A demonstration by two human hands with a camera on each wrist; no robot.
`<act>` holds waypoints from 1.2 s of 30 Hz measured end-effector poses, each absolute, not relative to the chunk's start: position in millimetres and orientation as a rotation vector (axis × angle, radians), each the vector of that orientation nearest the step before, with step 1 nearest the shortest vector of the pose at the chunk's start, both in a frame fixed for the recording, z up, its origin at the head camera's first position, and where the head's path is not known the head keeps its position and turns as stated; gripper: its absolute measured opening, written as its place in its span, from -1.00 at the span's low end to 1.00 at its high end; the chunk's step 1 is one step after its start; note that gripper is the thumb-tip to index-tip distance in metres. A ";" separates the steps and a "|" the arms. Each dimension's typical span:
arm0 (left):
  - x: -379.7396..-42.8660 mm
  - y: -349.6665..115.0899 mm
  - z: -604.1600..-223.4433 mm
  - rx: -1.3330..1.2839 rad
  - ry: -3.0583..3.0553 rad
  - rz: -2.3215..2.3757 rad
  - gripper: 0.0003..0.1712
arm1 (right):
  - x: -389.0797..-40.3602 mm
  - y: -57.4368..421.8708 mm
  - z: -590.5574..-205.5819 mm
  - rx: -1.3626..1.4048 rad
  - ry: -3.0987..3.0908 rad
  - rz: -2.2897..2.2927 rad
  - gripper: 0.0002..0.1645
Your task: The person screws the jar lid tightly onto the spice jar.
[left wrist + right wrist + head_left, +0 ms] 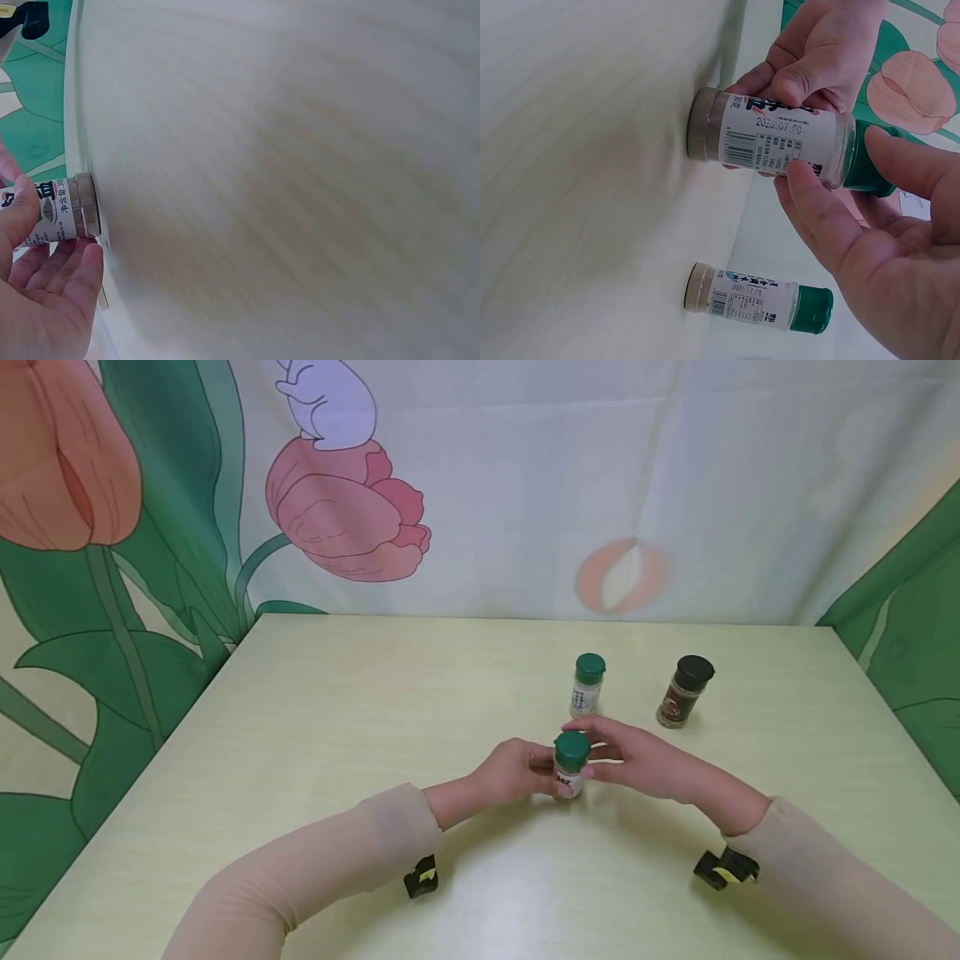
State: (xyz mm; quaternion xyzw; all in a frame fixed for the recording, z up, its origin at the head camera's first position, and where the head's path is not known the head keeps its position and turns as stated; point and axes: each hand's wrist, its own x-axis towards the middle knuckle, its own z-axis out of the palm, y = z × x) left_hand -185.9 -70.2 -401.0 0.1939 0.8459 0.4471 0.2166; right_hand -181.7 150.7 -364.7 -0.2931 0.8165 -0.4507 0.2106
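A small spice jar (570,781) with a green cap and a white printed label stands upright in front of the person. The left hand (517,771) grips its body from the left, thumb in front and fingers behind. From the other side the right hand (637,758) reaches around the jar, its fingers spread loosely. In the right wrist view its thumb overlaps the green cap (868,157), and a fingertip (801,171) lies over the label. The left wrist view shows the left hand (49,292) around the lower half of the jar (64,210).
A second green-capped jar (587,687) stands just behind the hands. To its right is a jar with a black cap and dark label (682,692). They share a pale wooden table (337,710), backed by a flower-printed curtain (510,485).
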 end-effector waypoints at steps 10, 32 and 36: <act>-186.0 -69.4 -401.6 0.556 2.344 1.243 -0.58 | -180.4 148.9 -368.8 -0.819 2.335 -1.273 -0.58; -187.2 -69.6 -401.2 0.532 2.340 1.239 -0.59 | -182.8 149.2 -368.6 -0.783 2.270 -1.272 -0.37; -187.2 -69.6 -401.6 0.540 2.341 1.240 -0.59 | -182.8 149.2 -365.5 -0.811 2.267 -1.245 -0.50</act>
